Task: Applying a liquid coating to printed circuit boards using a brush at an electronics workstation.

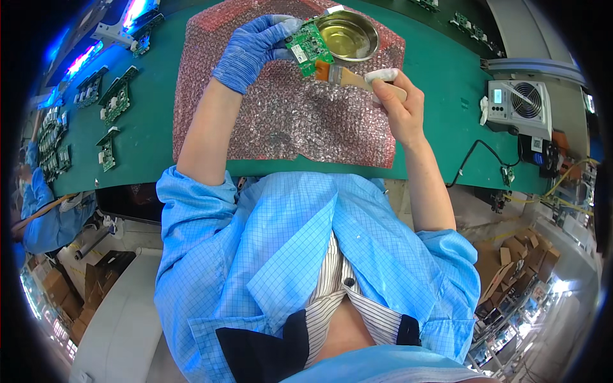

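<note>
My left hand (258, 48), in a blue knit glove, is closed on the edge of a green circuit board (309, 46) and holds it tilted above the bubble wrap. My right hand (401, 102) grips the pale handle of a flat brush (348, 78); a white cover wraps one of its fingers. The brush's orange-brown bristles meet the lower right corner of the board, or lie just beside it. Right behind the board stands a round metal bowl (372, 38) with clear yellowish liquid in it. The board hides part of the bowl's left rim.
Pinkish bubble wrap (287, 121) covers the middle of the green table (440, 127). More circuit boards (116, 102) stand along the left side. A white device with a fan (520, 105) and a black cable (472, 150) are at the right. Another person's blue sleeve (48, 217) shows at far left.
</note>
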`<control>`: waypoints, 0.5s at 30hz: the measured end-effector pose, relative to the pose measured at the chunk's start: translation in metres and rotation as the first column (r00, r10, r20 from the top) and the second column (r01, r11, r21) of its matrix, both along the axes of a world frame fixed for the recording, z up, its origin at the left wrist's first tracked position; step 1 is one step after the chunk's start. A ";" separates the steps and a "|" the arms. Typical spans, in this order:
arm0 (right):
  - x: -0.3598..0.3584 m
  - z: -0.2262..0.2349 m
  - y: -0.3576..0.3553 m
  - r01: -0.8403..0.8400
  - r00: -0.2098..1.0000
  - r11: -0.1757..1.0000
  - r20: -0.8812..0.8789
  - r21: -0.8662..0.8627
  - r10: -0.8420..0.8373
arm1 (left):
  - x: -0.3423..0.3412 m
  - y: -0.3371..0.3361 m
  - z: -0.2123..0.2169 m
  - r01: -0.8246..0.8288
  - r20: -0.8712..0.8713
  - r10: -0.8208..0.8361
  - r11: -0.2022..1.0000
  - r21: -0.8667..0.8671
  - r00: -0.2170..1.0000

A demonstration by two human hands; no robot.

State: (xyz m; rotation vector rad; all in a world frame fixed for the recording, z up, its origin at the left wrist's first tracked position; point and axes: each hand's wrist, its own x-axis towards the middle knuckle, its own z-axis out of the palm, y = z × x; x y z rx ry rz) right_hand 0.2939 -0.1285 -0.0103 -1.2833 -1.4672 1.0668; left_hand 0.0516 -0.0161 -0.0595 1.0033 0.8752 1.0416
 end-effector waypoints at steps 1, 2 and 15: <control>-0.001 0.000 -0.001 0.026 1.000 1.000 -0.004 0.017 -0.026 | 0.000 -0.001 0.000 -0.007 0.032 0.008 1.000 -0.010 0.999; -0.005 -0.003 0.000 0.097 0.994 0.995 -0.045 0.030 -0.095 | 0.001 -0.002 0.000 -0.015 0.065 0.016 1.000 -0.020 0.998; -0.020 -0.006 0.010 0.296 0.947 0.955 -0.128 0.001 -0.293 | 0.013 -0.010 0.001 -0.190 0.141 0.190 0.982 -0.018 0.971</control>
